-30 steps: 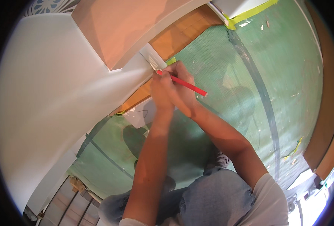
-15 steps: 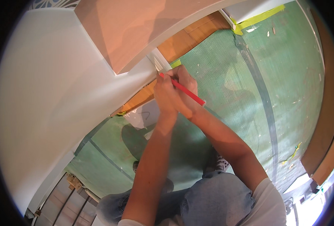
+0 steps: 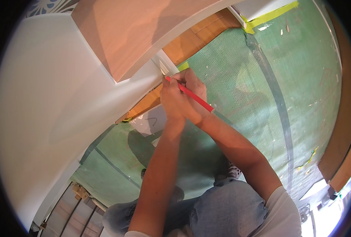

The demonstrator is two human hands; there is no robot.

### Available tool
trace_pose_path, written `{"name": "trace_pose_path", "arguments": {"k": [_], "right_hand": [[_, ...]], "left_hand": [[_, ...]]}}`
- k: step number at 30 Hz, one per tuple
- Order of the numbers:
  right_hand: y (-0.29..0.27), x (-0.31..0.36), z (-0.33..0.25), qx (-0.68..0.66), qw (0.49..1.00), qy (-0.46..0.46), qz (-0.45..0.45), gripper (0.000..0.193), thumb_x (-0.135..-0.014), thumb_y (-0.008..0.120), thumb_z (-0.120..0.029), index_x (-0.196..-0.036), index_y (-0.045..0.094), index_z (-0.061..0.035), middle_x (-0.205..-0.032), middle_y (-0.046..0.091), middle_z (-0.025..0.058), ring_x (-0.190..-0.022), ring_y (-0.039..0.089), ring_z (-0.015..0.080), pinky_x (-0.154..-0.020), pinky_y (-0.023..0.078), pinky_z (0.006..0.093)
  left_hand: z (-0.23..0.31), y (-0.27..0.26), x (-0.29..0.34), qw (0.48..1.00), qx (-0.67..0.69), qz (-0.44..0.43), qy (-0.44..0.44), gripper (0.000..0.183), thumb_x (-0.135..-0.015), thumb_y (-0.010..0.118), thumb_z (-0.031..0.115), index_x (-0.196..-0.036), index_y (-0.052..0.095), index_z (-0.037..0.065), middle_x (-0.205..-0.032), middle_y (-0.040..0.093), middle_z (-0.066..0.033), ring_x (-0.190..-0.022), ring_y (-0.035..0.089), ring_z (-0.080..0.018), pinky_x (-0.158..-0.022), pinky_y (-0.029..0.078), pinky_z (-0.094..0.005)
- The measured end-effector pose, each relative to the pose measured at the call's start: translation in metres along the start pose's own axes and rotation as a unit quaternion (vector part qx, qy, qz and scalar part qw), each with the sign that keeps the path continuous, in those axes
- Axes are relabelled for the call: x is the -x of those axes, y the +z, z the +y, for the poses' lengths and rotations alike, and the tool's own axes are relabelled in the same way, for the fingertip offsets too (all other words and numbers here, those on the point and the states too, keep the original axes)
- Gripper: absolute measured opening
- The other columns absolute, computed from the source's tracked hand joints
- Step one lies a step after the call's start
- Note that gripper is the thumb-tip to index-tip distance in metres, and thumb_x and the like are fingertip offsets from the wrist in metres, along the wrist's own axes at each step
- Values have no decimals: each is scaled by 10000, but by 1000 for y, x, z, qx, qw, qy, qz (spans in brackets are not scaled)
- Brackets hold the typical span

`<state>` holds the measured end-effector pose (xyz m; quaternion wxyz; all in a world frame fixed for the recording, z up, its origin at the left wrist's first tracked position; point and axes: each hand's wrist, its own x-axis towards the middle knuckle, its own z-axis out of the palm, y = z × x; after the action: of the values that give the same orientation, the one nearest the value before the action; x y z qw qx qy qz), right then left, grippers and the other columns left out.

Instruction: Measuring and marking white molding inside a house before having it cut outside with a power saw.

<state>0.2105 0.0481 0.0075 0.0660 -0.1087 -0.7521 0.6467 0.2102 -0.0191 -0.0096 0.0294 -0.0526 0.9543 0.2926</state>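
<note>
A red pencil slants across my two hands, its upper end at the foot of the white panel and its tail over my right wrist. My left hand is closed on it, thumb and fingers pinched near its upper end. Close against it, my right hand has curled fingers; what they hold or press, if anything, is hidden. Just beyond both hands is a grooved white moulding at the panel's base. The pencil's point is too small to make out.
A large white panel fills the left, beneath a pinkish-brown board with a sharp corner. Green floor covering with dark tape lines surrounds me; wooden flooring shows beyond. Yellow-green tape edges the covering. Brown boards stand at right.
My hands and the pencil keep nearly the same place at the moulding. The view has shifted slightly, with the brown board a little further left and lower.
</note>
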Motion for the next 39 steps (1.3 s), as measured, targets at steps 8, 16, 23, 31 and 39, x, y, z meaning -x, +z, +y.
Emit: {"name": "trace_pose_path", "arguments": {"k": [8,16,23,31,39], "right_hand": [[2,-1,-4,-32,999,31,23,168,-787,675,-105,-848,540,-27,-763,641,146,-683,647,300,-613,514,362],[2,2,3,-20,1000,0,23,179,-762,687,-85,-835,533,-31,-766,643,135,-696,636,297,-614,508,355],[2,10,-1,-2,999,22,28,171,-855,652,-153,-878,541,-24,-770,629,96,-688,633,165,-635,501,278],[-110,125,47,202,976,-2,-85,167,-906,530,-147,-1043,569,-59,-902,593,132,-863,587,326,-734,484,416],[-174,220,49,286,895,-127,-318,243,-830,503,-167,-1065,540,-119,-918,550,88,-918,548,290,-805,459,383]], "left_hand": [[3,-3,-3,999,-6,-3,36,235,-684,648,152,-806,573,-35,-861,578,-239,-769,630,-410,-620,507,-454],[-3,1,0,999,-17,1,26,195,-702,628,115,-801,572,-43,-864,581,-247,-764,633,-413,-612,509,-445],[-10,-4,-1,996,10,18,90,177,-780,586,132,-817,584,-42,-850,591,-242,-773,642,-393,-611,515,-435],[-44,15,-13,997,-63,-36,0,295,-892,504,208,-863,591,-73,-805,627,-268,-745,611,-428,-606,463,-493],[-18,-13,-13,984,87,-84,-132,432,-849,601,277,-1015,598,-121,-966,646,-282,-894,635,-409,-774,495,-451]]}}
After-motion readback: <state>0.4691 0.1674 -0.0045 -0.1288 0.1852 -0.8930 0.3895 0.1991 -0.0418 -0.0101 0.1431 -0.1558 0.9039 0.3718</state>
